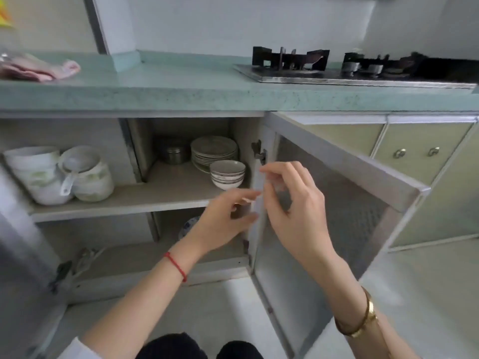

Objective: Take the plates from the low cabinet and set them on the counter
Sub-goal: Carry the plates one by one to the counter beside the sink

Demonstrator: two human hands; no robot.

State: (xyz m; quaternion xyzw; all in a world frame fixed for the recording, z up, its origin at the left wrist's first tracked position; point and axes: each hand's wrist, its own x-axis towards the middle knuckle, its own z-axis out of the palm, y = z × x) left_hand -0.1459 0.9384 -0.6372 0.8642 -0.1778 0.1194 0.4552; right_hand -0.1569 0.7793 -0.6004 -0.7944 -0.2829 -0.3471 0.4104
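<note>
A: On the lower shelf, what is behind the left hand?
B: Only a blue-patterned dish edge shows; the hand hides the rest.
A: And the plates?
B: One stack, far right on the upper shelf; the count is unclear. In front sits a stack of bowls, roughly four.
A: The hands?
B: Two, both empty. The left is loosely spread; the right hand has fingers curled by the open cabinet door. The counter lies above.
</note>
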